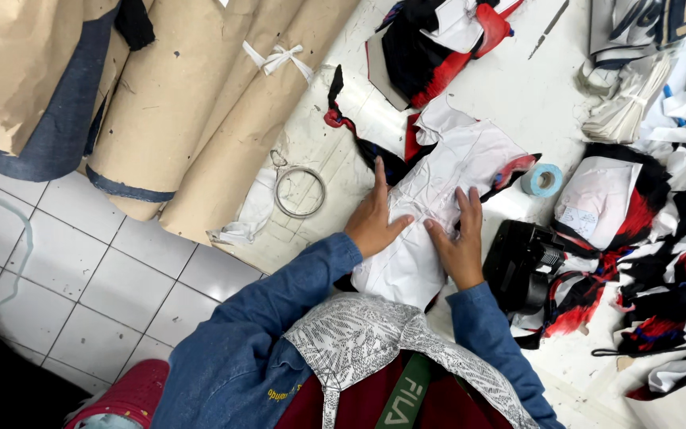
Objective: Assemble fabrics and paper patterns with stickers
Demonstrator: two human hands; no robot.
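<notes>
Denim sleeves (279,318) nearest cam. Left hand (375,222) and right hand (460,242) both flat, fingers spread, pressing white fabric piece (438,199) on table (518,95); gripping nothing. Thumbs nearly touch. Tape roll (543,180) right of it, metal ring (299,192) left.

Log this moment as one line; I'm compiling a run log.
left hand: flat on white fabric piece | right hand: flat on same piece | nearby: blue tape roll, metal ring | surface: white table
</notes>
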